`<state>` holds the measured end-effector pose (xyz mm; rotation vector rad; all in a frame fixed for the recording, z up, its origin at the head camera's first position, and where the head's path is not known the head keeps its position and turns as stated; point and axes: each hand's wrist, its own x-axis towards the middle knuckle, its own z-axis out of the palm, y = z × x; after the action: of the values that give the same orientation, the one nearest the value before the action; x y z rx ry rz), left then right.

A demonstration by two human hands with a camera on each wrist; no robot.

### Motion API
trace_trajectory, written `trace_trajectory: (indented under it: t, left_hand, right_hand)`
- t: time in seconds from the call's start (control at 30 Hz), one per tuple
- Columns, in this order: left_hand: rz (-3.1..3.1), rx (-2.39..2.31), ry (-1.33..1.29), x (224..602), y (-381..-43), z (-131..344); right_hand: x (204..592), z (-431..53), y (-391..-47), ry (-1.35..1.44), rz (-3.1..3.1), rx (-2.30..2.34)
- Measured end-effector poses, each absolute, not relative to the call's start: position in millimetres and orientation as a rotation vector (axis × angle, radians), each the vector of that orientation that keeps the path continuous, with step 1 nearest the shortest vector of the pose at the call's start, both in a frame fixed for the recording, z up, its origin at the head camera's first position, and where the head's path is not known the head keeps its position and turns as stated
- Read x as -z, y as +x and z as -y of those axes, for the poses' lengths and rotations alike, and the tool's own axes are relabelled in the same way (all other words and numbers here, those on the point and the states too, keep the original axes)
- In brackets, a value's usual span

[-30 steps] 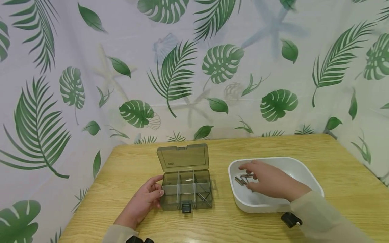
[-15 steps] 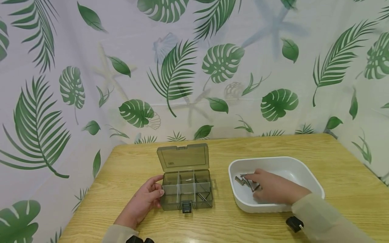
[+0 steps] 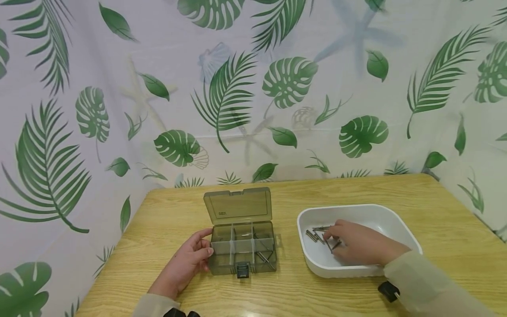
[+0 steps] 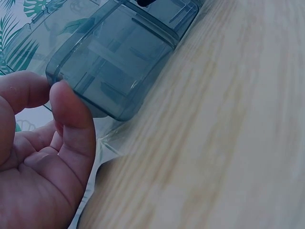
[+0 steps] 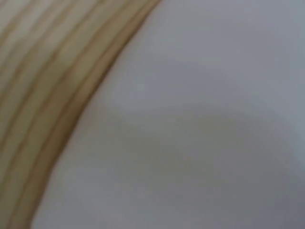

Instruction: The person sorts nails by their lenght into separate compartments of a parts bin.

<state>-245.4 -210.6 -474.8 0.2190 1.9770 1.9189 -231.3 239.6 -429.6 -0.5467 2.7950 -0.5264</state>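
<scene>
Box [image 3: 222, 267]: smoky see-thru plastic, squared, 2x3 cells, latch [image 3: 243, 270] at 6, lid [image 3: 239, 208] leaning back at 12; thin metal rods [image 3: 263, 256] at its 4. L hand [image 3: 186, 264] clamped on box's 9 o'clock end, thumb & fingers bent. At box's 3: tray [image 3: 336, 271], glossy white, rounded corners, w/ slim metal bits [image 3: 311, 236] loose toward its 9. R hand [image 3: 362, 244] in tray over bits; can't tell if it's gripping any. Table [image 3: 277, 297] smooth yellow woodgrain; gap betw. box & tray, more tabletop at 6, far edge meets leaf-print cloth [image 3: 245, 169].
</scene>
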Motion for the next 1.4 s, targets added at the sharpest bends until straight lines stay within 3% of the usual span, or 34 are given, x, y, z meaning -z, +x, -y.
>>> trace_trajectory:
  t: [0.9,1.4]
  left_hand:
    - [-1.978,-1.919,0.219,477.6,-246.7,212.7]
    - [-1.974,-1.922,0.217,477.5,-247.1,212.5]
  right_hand:
    - [429.7,-242.0,-235.5,-0.715,-2.903,0.435]
    - [430.3,-251.6,-235.4,-0.583,-2.84,0.385]
